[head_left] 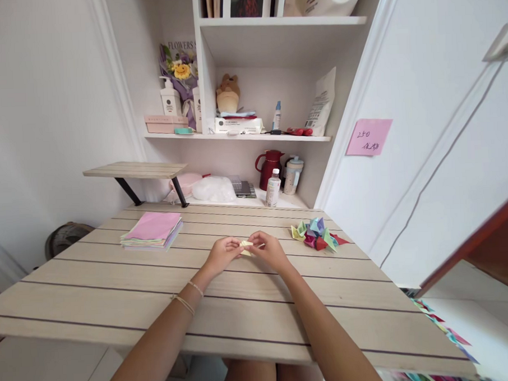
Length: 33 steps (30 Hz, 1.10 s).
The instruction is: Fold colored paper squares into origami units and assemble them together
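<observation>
Between my fingertips, near the middle of the desk, is a small folded piece of pale yellow paper [246, 246]. My left hand [223, 253] pinches its left side, and my right hand [268, 249] grips the right side. Parts of the paper are hidden by the fingers. To the right lies a pile of folded paper pieces [317, 232] in blue, green, yellow and red. A stack of square paper sheets [152, 230], pink on top, sits to the left.
The slatted wooden desk [157, 290] carries a small raised shelf [135, 170] at its back left. Behind stand a plastic bottle [273, 188], a dark red jug [270, 168] and a cup [293, 176]. More colourful folded paper [445, 328] lies below the desk's right edge.
</observation>
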Tool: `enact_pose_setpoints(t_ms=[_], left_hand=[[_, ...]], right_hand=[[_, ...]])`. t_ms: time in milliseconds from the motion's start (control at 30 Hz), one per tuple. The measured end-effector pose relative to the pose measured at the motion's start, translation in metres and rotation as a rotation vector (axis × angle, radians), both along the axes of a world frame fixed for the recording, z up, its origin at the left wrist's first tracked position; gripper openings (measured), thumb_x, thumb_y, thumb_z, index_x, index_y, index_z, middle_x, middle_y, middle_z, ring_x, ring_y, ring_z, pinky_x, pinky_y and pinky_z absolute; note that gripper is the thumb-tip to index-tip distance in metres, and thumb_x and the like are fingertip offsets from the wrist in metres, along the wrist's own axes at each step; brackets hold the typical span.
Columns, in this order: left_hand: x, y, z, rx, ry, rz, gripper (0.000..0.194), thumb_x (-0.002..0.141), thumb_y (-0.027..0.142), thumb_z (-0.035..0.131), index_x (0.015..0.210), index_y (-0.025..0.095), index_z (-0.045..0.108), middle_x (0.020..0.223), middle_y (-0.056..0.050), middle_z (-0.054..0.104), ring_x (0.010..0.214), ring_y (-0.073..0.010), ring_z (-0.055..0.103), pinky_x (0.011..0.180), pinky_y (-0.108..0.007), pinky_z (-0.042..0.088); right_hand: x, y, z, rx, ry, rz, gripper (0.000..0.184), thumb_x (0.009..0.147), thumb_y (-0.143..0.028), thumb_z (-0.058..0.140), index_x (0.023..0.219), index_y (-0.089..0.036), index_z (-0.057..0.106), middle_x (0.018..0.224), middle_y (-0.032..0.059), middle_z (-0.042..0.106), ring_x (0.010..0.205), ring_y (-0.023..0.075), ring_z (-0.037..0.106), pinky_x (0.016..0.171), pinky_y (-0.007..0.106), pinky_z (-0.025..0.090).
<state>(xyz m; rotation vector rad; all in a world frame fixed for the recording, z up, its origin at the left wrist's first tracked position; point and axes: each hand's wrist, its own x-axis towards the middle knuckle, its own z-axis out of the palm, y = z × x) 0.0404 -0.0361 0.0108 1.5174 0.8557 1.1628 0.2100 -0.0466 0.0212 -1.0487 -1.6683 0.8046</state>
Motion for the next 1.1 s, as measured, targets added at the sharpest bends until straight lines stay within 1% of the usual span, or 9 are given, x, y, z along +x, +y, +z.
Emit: enact_pose_setpoints(t_ms=[100,233,367,500,600,700,800,967,1100], left_hand=[[-0.001,-0.004,0.006,0.176,0.149,-0.007,0.019,0.065,0.032,0.065,0.075,0.016,0.067,0.077,-0.007,0.068,0.074,-0.0184,0.062,0.070,-0.028,0.048],[-0.003,-0.005,0.008,0.286,0.288,0.065,0.016,0.066,0.032,0.064,0.073,0.018,0.069,0.074,-0.006,0.069,0.070,-0.0196,0.062,0.065,-0.028,0.047],[-0.002,-0.002,0.003,0.233,0.222,0.127,0.016,0.066,0.032,0.064,0.070,0.018,0.069,0.074,-0.006,0.069,0.071,-0.0200,0.063,0.067,-0.029,0.048],[0.001,0.001,0.000,0.066,0.033,0.164,0.022,0.060,0.035,0.068,0.068,0.014,0.067,0.077,-0.008,0.069,0.071,-0.0210,0.064,0.064,-0.031,0.051],[0.002,0.003,0.000,-0.047,-0.121,0.188,0.027,0.057,0.034,0.070,0.070,0.011,0.064,0.077,-0.010,0.068,0.070,-0.0207,0.064,0.065,-0.033,0.052],[0.001,0.005,0.002,-0.087,-0.266,0.224,0.029,0.056,0.032,0.072,0.071,0.010,0.061,0.072,-0.007,0.067,0.068,-0.0180,0.064,0.071,-0.034,0.052],[0.000,0.006,0.003,-0.094,-0.371,0.239,0.031,0.057,0.031,0.072,0.075,0.011,0.057,0.070,-0.005,0.065,0.068,-0.0161,0.063,0.075,-0.036,0.051],[0.001,0.006,0.003,-0.071,-0.381,0.227,0.033,0.062,0.034,0.068,0.083,0.013,0.052,0.072,-0.003,0.061,0.072,-0.0156,0.062,0.073,-0.036,0.052],[-0.002,0.006,0.004,-0.011,-0.292,0.171,0.042,0.065,0.032,0.065,0.102,0.018,0.051,0.076,-0.001,0.059,0.075,-0.0153,0.061,0.070,-0.035,0.053]], right_hand=[[0.000,0.000,-0.001,0.029,-0.083,0.008,0.027,0.067,-0.034,0.062,0.090,-0.020,0.065,0.073,0.0027,0.068,0.065,0.0161,0.060,0.061,0.027,0.046],[0.000,-0.001,0.002,0.016,-0.134,0.010,0.018,0.069,-0.034,0.060,0.075,-0.020,0.069,0.071,0.0034,0.068,0.065,0.0170,0.060,0.060,0.026,0.045],[0.001,-0.001,0.001,-0.009,-0.105,-0.053,0.021,0.069,-0.035,0.058,0.072,-0.018,0.068,0.066,0.0035,0.067,0.060,0.0160,0.058,0.056,0.025,0.044],[0.002,0.003,-0.002,0.034,-0.113,-0.092,0.021,0.071,-0.034,0.054,0.070,-0.016,0.064,0.064,0.0025,0.063,0.061,0.0148,0.056,0.057,0.025,0.045],[0.002,0.005,-0.004,0.021,-0.029,-0.118,0.022,0.074,-0.036,0.051,0.073,-0.016,0.060,0.070,0.0033,0.062,0.066,0.0156,0.056,0.055,0.025,0.047],[0.003,0.007,-0.005,-0.031,0.083,-0.141,0.023,0.074,-0.039,0.051,0.076,-0.017,0.058,0.073,0.0040,0.061,0.069,0.0167,0.058,0.052,0.026,0.049],[0.004,0.008,-0.006,-0.048,0.119,-0.126,0.023,0.073,-0.040,0.053,0.077,-0.017,0.056,0.069,0.0032,0.061,0.067,0.0168,0.059,0.053,0.027,0.050],[0.002,0.006,-0.003,0.027,0.080,-0.084,0.021,0.076,-0.038,0.051,0.083,-0.017,0.054,0.071,0.0028,0.060,0.065,0.0151,0.059,0.056,0.027,0.050],[0.006,0.002,0.002,0.141,-0.037,-0.036,0.026,0.080,-0.029,0.046,0.103,-0.020,0.053,0.078,0.0024,0.059,0.064,0.0125,0.058,0.060,0.027,0.050]])
